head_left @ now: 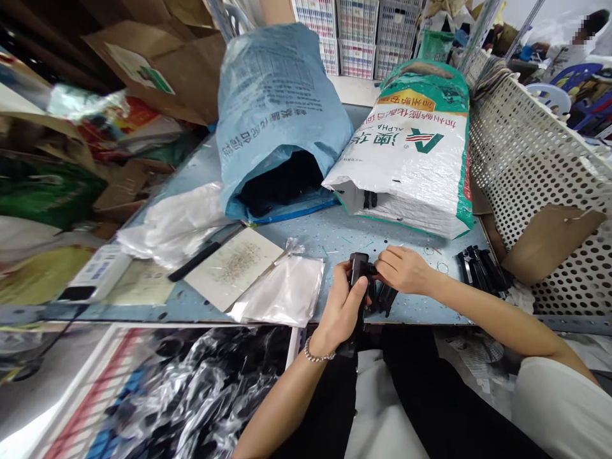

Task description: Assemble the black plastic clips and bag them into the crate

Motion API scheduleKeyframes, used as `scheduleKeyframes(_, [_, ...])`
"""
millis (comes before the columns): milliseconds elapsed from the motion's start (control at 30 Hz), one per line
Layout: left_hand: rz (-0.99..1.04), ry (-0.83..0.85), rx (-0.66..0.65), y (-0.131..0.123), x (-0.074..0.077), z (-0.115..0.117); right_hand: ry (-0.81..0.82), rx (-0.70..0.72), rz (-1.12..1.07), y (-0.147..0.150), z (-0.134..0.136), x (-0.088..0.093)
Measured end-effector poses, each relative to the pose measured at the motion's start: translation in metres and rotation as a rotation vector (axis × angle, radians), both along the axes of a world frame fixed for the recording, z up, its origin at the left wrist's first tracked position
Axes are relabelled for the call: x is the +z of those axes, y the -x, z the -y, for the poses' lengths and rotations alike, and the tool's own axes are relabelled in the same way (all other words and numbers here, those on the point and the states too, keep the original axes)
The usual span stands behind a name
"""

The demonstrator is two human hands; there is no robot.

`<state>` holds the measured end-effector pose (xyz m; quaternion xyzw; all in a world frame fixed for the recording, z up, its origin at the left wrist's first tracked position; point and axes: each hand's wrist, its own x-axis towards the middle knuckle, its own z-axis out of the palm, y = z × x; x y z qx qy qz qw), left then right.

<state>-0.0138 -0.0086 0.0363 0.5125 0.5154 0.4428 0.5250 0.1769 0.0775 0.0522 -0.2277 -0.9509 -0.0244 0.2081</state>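
Observation:
My left hand [342,306] is wrapped round a black plastic part [359,264], held upright at the table's front edge. From the right, my right hand [401,269] has its fingers bent against the upper side of that part; whether they pinch a small piece there is hidden. Just behind and below my hands lie several black plastic pieces [386,298] on the blue table. A stack of clear plastic bags [287,290] lies to the left of my left hand.
An open blue sack [282,108] and a white-green sack [406,153] with black pieces inside lie at the back. Black parts [480,271] lie near a perforated white basket [559,185]. A board [234,268] is at left. Below, a crate [119,382] holds bagged black items.

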Motion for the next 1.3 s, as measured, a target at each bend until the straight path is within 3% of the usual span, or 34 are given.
scheduleKeyframes(100, [0.008,0.039,-0.071,-0.002,0.004,0.003,-0.256,0.128,0.054,-0.004,-0.007,0.003])
scheduleKeyframes(167, [0.014,0.054,-0.111,-0.003,0.008,0.006,-0.214,0.171,0.051,-0.004,-0.009,0.007])
scheduleKeyframes(233, [0.000,0.037,-0.122,-0.003,0.012,0.008,0.002,0.148,-0.005,0.000,-0.005,0.010])
scheduleKeyframes(400, [-0.210,-0.124,0.003,0.000,0.011,0.006,0.894,-0.114,-0.397,0.021,0.024,0.001])
scheduleKeyframes(467, [-0.180,-0.101,0.003,0.002,0.008,0.004,1.066,-0.141,-0.353,0.023,0.031,-0.001])
scheduleKeyframes(533, [-0.074,-0.034,-0.004,0.004,0.004,0.002,1.019,-0.165,-0.281,0.019,0.029,0.000])
scheduleKeyframes(633, [0.075,0.042,0.007,0.003,0.002,0.001,0.595,-0.178,-0.181,0.010,0.017,0.007])
scheduleKeyframes(700, [0.143,0.077,0.007,-0.001,0.000,0.000,0.408,-0.136,-0.089,0.009,0.010,0.007])
scheduleKeyframes(767, [0.173,0.086,0.030,-0.005,-0.003,-0.002,0.463,-0.170,-0.102,0.012,0.008,0.004])
scheduleKeyframes(900, [0.209,0.094,0.116,-0.004,-0.012,-0.012,0.871,-0.260,-0.194,0.020,0.018,-0.008])
scheduleKeyframes(967, [0.245,0.126,0.187,0.002,-0.014,-0.020,0.787,-0.190,-0.127,0.020,0.029,-0.014])
scheduleKeyframes(1067, [0.301,0.181,0.240,0.007,-0.015,-0.028,0.334,0.005,0.011,0.019,0.046,-0.026])
scheduleKeyframes(1133, [0.332,0.197,0.217,0.004,-0.016,-0.031,0.133,0.114,0.070,0.021,0.057,-0.037])
scheduleKeyframes(1200, [0.341,0.195,0.214,0.000,-0.020,-0.033,0.113,0.102,0.096,0.024,0.064,-0.049])
scheduleKeyframes(1300, [0.310,0.199,0.268,0.003,-0.037,-0.039,0.343,-0.077,0.129,0.030,0.063,-0.061])
